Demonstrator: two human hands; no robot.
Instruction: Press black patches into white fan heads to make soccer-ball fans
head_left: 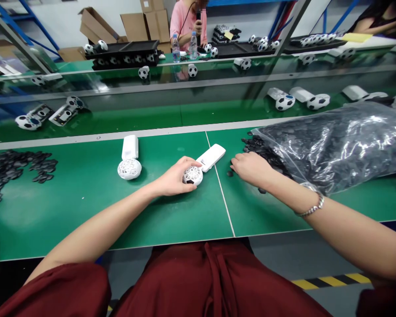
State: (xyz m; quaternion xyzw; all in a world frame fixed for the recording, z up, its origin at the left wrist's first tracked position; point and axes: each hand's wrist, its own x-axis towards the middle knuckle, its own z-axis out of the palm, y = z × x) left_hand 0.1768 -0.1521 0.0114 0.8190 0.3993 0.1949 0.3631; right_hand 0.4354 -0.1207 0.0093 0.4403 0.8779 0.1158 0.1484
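Observation:
My left hand (180, 177) is closed around the round end of a white football-shaped device (192, 175), whose lattice shell shows one black patch near the bottom. Its white rectangular part (211, 157) points up and to the right on the green bench. At the near edge of a heap of small black pieces (260, 147), my right hand (251, 168) is pinched, with a dark bit showing at its fingertips. One loose black piece (230, 174) lies just below those fingers. To the left rests a second white device (130, 169), its lattice without black patches.
A large clear bag of black pieces (343, 145) lies at the right. Another black heap (13, 169) spreads at far left. Beyond the bench's rim, a green conveyor (171, 110) carries several football devices. Across it, a person (188, 26) works near bottles and black trays (125, 47).

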